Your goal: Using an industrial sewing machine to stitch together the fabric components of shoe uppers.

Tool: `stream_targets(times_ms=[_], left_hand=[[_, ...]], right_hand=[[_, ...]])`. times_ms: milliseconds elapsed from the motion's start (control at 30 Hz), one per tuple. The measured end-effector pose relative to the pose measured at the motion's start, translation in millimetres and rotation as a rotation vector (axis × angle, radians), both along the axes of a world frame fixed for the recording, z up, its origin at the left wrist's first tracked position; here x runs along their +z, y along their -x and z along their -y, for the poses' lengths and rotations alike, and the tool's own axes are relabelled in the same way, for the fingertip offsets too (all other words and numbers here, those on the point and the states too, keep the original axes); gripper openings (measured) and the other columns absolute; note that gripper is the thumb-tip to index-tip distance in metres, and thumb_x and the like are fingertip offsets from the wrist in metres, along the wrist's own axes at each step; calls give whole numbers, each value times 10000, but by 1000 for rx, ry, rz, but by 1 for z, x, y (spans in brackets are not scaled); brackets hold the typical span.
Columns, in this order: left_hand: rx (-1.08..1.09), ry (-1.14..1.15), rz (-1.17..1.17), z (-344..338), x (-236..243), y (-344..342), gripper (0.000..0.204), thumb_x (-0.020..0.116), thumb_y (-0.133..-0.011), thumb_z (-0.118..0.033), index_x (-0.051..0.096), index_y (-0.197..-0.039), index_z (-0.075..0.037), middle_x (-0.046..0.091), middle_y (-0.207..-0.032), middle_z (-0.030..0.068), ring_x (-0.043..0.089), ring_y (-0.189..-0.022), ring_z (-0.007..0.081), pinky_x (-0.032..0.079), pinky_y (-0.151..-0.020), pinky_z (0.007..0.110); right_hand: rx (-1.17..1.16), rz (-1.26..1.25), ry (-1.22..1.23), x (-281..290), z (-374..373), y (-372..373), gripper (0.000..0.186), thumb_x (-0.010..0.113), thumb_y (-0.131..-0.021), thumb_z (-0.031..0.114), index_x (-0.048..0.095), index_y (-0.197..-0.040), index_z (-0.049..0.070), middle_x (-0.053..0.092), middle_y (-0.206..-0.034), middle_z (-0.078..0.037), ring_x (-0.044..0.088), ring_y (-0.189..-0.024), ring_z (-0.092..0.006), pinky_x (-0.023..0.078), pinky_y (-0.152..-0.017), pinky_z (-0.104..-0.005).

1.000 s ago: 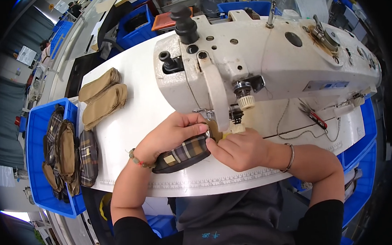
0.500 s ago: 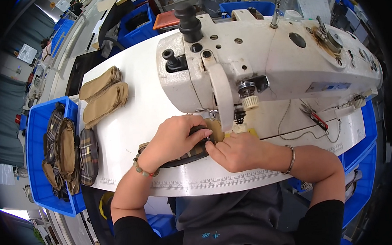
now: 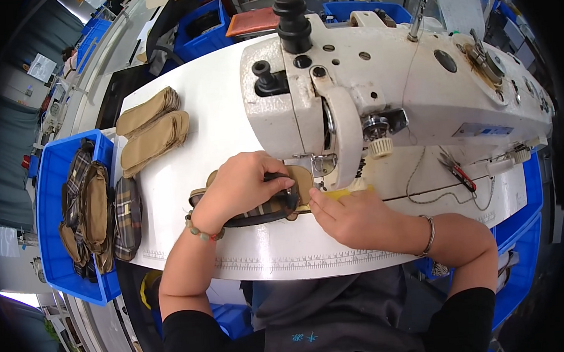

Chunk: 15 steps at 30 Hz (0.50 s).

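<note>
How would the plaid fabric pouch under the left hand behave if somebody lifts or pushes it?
Lifted, the plaid fabric pouch would probably sag, since its cloth looks soft and its dark trim curls beside the left hand. Pushed, it would likely slide or crumple rather than roll, because it lies low and long on the white table.

Bright, diffuse light; soft shadows. Table (image 3: 218, 109) near-white, mild glare at front edge. Left hand (image 3: 247, 185) and right hand (image 3: 354, 220) reasonably sharp. Strong fisheye bending toward rim; corners black. Bright strip (image 3: 20, 300), lower left, blown out.
</note>
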State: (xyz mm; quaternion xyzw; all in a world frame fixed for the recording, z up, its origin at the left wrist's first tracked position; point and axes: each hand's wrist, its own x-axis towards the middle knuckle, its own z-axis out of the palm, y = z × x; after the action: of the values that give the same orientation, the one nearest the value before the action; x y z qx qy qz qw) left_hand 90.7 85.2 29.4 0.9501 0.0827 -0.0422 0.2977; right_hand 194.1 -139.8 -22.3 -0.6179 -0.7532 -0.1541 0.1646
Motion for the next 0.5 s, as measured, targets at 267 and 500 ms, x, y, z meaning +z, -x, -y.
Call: stream_targets(times_ms=[267,500], left_hand=[[59,16,-96,8,21,-4,141,746,-813,-218,767,-862,-87,708,-789,110,671,-737,294,519,-676,346],[-18,59,92,12,11,-21,307,790,-760,-185,714,-1039,-83,722,-860,108,693,-782,280,539,-739,344]], right_hand=[[-58,-51,-11,-3,-5,5,252,630,-803,114,704,-1028,27,680,-1176,-113,608,-565,-124,462,-428,-265],[22,-153,23,-1,-3,0,265,613,-796,109,680,-990,-59,687,-960,-189,648,-576,-207,492,-444,-336]])
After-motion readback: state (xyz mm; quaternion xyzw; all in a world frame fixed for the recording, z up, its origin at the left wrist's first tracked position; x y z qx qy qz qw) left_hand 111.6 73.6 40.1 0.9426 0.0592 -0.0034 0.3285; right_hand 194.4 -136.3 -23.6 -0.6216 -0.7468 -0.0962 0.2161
